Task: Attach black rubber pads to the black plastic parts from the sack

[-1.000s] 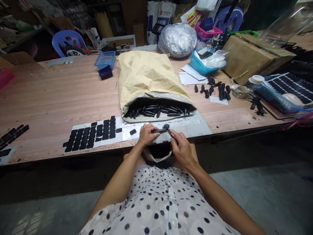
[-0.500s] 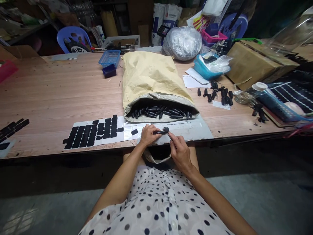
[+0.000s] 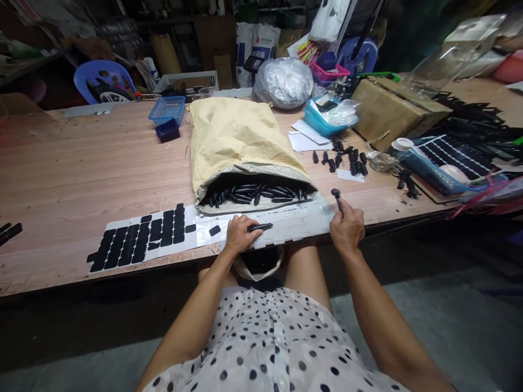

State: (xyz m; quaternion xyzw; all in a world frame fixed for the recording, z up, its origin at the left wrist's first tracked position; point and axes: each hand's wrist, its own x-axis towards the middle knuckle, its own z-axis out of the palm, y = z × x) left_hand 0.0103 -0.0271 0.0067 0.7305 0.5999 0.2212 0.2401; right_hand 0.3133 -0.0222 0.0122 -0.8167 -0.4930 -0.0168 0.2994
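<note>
Wood-grained tabletop (image 3: pixel 102 163) is stretching across the room before us, with a blue basket (image 3: pixel 167 109) and a cardboard box (image 3: pixel 392 111) sitting farther back. Near the front edge a yellow sack (image 3: pixel 241 130) is lying with its mouth towards us, showing many black pieces (image 3: pixel 245 195) inside. To our left, a white sheet (image 3: pixel 190 216) is bearing rows of black patches (image 3: pixel 134 239), and a loose patch (image 3: pixel 214 231) is lying between those rows and our fingers.

With our left hand (image 3: pixel 241 233) we are pinching one slim black piece (image 3: pixel 263 226), its free end pointing right, over the pale board (image 3: pixel 302 223) in front of the sack; whether it is touching the board, we are not able to tell. Our right hand (image 3: pixel 347 224) is closing around the stem of a round-headed tool (image 3: pixel 335 194), its head standing above the fist, well apart from the slim piece.

We are judging the step in hand to be steadying the piece while holding the tool clear of it. As we are reading it, the next move is calling for a firm left pinch and clear space between both hands.
</note>
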